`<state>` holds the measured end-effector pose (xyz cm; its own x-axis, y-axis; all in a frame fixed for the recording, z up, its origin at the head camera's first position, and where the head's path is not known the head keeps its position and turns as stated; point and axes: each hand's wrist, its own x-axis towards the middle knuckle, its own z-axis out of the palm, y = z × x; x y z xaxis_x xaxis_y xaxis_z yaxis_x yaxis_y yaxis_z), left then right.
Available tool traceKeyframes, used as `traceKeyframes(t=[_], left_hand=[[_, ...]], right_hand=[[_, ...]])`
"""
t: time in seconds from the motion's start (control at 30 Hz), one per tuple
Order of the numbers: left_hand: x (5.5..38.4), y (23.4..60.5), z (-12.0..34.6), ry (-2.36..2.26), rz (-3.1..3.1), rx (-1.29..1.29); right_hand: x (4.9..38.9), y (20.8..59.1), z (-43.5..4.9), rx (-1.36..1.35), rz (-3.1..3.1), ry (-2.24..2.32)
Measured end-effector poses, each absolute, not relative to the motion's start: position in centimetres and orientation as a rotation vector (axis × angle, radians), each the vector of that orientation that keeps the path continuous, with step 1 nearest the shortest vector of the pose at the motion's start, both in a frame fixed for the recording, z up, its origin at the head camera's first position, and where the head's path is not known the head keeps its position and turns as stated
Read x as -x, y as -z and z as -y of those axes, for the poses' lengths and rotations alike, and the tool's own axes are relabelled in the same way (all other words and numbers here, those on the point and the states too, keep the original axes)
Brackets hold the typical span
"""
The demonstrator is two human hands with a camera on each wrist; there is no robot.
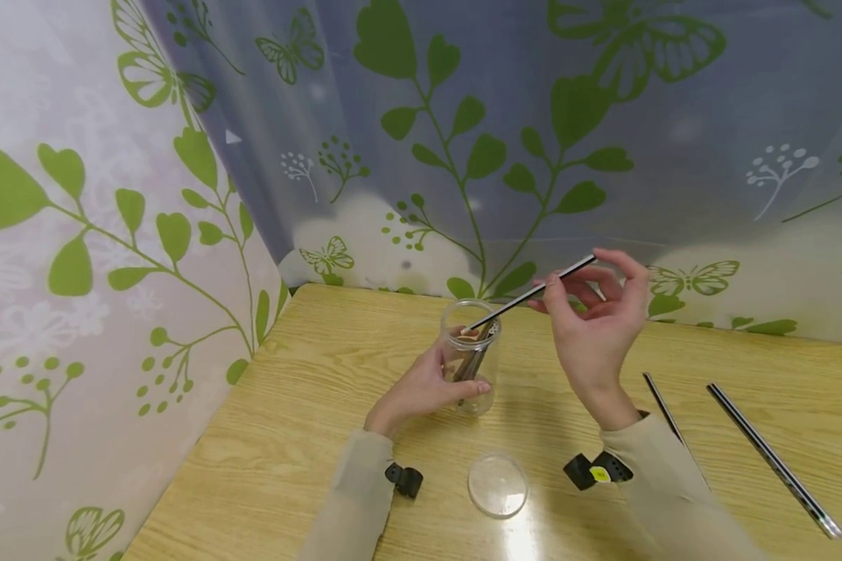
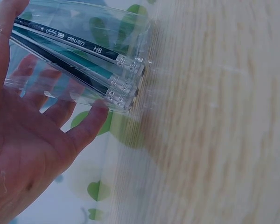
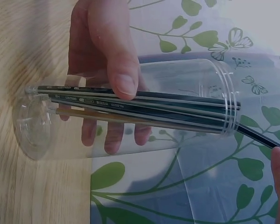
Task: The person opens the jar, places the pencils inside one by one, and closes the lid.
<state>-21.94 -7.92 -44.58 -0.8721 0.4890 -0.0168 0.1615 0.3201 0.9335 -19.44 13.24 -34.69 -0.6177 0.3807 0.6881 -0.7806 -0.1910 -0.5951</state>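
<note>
Two hands work above one wood-grained worktop (image 1: pixel 267 444). The left hand (image 1: pixel 424 383) grips one clear jar (image 1: pixel 490 370), its thumb on the near side and its fingers behind. The jar stands roughly upright, its base at or just above the worktop; whether they touch cannot be told. Inside lies a bundle of pencils (image 3: pixel 177 112): three eraser ends show at the base in the left wrist view, though overlap hides the full count. One has dark sides with "HB" printed on it.

The right hand (image 1: pixel 599 327) pinches one black-and-silver striped pencil (image 1: pixel 519 299) near its upper end. That pencil slants down leftward to the jar's mouth; how far it enters is unclear.

One round clear lid (image 1: pixel 498 491) lies flat near the jar. To the right, one thin dark pencil (image 1: pixel 666 405) lies partly behind the right sleeve (image 1: pixel 663 460), and farther right lies a thicker striped shape (image 1: pixel 772 460), either one pencil or two side by side. Leaf-patterned cloth (image 1: pixel 421 210) hangs behind.
</note>
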Motion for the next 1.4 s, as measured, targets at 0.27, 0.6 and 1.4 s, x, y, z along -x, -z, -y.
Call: traceKeyframes(t=[0.27, 0.6, 1.4], left_hand=[[21.9, 44.6, 7.9, -1.570, -2.300, -0.558], [21.9, 44.6, 7.8, -1.580, -2.291, -0.535], [22.0, 44.7, 7.9, -1.603, -2.276, -0.591]], right_hand=[[20.2, 35.4, -12.4, -0.542, 1.441, -1.736], [20.7, 35.7, -11.5, -0.560, 1.534, -1.661], [21.2, 37.6, -11.1, -0.569, 1.813, -1.492]])
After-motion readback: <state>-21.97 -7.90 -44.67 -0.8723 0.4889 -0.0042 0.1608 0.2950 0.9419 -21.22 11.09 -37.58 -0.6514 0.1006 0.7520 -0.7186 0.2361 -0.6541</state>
